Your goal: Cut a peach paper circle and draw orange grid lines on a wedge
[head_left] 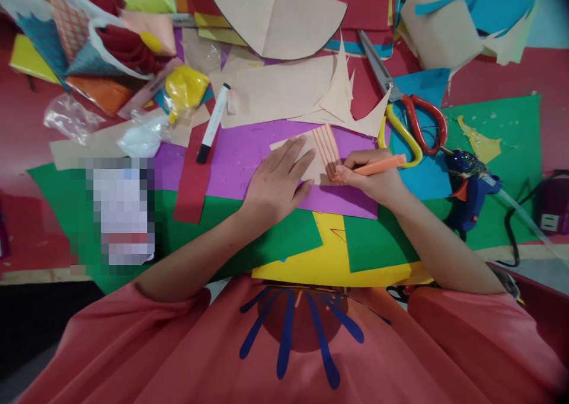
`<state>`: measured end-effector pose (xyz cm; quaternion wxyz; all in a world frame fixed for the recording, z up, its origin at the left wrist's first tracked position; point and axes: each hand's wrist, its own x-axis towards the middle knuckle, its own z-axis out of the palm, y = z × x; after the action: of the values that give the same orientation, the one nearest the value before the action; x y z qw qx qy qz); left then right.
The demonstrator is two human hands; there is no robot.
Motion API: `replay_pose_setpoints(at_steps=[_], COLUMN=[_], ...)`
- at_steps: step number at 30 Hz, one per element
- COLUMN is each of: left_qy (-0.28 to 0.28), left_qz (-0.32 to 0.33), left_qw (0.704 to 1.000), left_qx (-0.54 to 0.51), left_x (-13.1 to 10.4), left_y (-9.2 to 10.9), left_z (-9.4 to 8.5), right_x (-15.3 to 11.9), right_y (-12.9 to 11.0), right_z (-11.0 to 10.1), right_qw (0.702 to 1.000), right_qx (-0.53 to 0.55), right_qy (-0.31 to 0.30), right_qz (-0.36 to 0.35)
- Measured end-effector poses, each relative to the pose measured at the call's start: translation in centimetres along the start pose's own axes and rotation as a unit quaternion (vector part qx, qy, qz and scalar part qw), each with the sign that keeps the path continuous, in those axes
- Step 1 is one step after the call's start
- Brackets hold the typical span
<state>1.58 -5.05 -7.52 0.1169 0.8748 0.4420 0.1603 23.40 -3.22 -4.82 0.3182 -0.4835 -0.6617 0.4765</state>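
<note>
My right hand [373, 176] is closed around an orange marker [380, 165], its tip down at the lower right of a small beige piece of paper [313, 166]. Orange stripes run down the right end of that paper. With fingers spread, my left hand [282, 176] lies flat over the paper's left part and hides some of it. Beneath both is a purple sheet [235, 137]. A white marker with a black cap [214, 122] lies to the left, partly over a red strip [192, 188].
Scissors with red and yellow handles [411, 119] lie right of my hands, near a blue glue gun [473, 199]. Beige paper scraps [284, 87] spread behind. Bagged yellow clay [185, 90] and paper cones [95, 42] stand at back left. A blurred-out phone-like object [124, 214] lies left.
</note>
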Motion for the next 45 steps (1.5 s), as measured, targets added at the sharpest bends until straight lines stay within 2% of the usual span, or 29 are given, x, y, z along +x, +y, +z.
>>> replay_pose_setpoints(at_steps=[3, 10, 17, 19, 25, 28, 33, 36, 40, 45], left_qy=[0.013, -0.001, -0.004, -0.006, -0.007, -0.013, -0.022, -0.021, -0.033, -0.015], left_qz=[-0.002, -0.008, 0.006, 0.006, 0.010, 0.046, 0.156, 0.179, 0.176, 0.180], left_qw=[1.000, 1.000, 1.000, 1.000, 1.000, 0.999, 0.987, 0.984, 0.984, 0.984], left_qx=[-0.006, -0.026, 0.001, 0.007, 0.010, 0.002, -0.004, -0.007, -0.010, -0.005], left_x=[0.0, 0.0, 0.0, 0.0, 0.1, 0.1, 0.0, 0.0, 0.0, 0.0], left_y=[0.0, 0.0, -0.1, -0.1, -0.2, 0.0, 0.5, 0.7, 0.8, 0.9], left_z=[0.2, 0.1, 0.0, 0.0, -0.1, -0.3, -0.6, -0.7, -0.9, -0.9], right_x=[-0.1, 0.0, 0.1, 0.1, 0.4, 0.5, 0.4, 0.3, 0.2, 0.0], right_y=[0.1, 0.3, -0.1, -0.2, 0.0, 0.2, 0.3, 0.5, 0.5, 0.4], right_z=[0.0, -0.1, -0.2, -0.3, -0.6, -0.6, -0.4, -0.3, -0.3, -0.4], right_qw=[1.000, 0.999, 0.999, 1.000, 0.994, 0.991, 0.983, 0.987, 0.994, 0.996], right_qx=[-0.006, -0.001, 0.001, 0.015, 0.083, 0.111, 0.145, 0.117, 0.042, -0.017], right_qy=[-0.008, -0.028, -0.036, -0.025, 0.064, 0.076, 0.109, 0.114, 0.102, 0.092], right_qz=[0.008, -0.024, -0.020, -0.006, 0.030, 0.016, 0.000, 0.006, -0.012, -0.007])
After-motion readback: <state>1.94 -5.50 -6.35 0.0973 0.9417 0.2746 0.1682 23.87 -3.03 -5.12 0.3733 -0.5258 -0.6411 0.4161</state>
